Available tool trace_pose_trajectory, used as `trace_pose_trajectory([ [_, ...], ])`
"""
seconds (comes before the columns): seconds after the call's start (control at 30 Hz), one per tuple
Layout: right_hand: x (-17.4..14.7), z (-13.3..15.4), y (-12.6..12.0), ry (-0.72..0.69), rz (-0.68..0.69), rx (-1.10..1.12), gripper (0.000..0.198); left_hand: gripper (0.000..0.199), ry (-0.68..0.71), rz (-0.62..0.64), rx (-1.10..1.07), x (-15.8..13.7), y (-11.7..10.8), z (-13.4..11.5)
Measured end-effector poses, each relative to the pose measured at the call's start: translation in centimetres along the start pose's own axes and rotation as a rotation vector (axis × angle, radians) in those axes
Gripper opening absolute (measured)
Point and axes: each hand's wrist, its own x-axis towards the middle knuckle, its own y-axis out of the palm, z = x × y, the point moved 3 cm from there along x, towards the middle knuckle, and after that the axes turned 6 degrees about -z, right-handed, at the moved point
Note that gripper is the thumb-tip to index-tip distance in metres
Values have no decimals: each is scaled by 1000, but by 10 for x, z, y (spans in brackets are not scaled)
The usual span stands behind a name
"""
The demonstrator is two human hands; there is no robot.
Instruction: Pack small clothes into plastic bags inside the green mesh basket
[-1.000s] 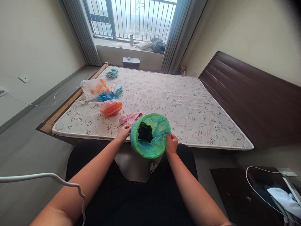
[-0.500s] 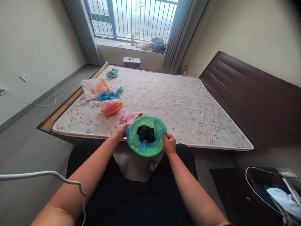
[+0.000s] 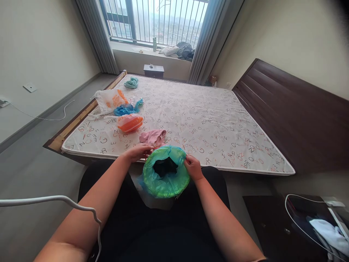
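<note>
Between my knees is a round green trash bin (image 3: 166, 193), lined with a thin blue-green trash bag (image 3: 152, 180) folded over its rim. Something black (image 3: 165, 167) shows in the dark inside; its kind I cannot make out. At the bin's far left edge, my left hand (image 3: 139, 151) pinches a thin red drawstring (image 3: 146, 155) of the bag. My right hand (image 3: 194, 168) is closed on the bag at the right rim. Just beyond the bin, a pink cloth (image 3: 153, 137) lies on the mattress.
A patterned mattress (image 3: 196, 116) stretches ahead. On its left lie an orange-and-white plastic bag (image 3: 130, 123), a blue plastic bag (image 3: 127, 109), a white bag (image 3: 105, 101) and a teal bundle (image 3: 131, 83). A white cable (image 3: 54, 199) crosses my left arm.
The bin has come closer to me and slightly left, its opening tilted differently. My left hand has moved from the rim's side to its far left, drawing out the red drawstring.
</note>
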Motion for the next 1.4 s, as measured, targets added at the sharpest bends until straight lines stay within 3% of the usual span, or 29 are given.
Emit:
trace_pose_trajectory([
  [0.13,0,-5,6,-52,14,-93,39,37,174,9,80,4,8,0],
  [0.33,-4,-8,16,-133,111,-310,31,46,528,-99,244,5,30,0],
  [0.53,-15,0,30,-315,254,-463,20,44,371,-40,374,13,47,22],
  [0.63,-17,-2,34,-336,259,-508,20,44,428,-151,496,16,45,27],
  [0.77,-15,-7,36,-266,238,-488,20,42,559,-316,547,11,47,25],
  [0.97,-12,-5,33,-158,236,-328,20,34,720,-257,616,8,58,26],
  [1.2,-8,-7,27,-124,215,-156,24,40,452,-373,482,26,39,36],
  [1.4,-6,-10,27,-57,207,-25,13,35,536,-479,516,23,39,35],
])
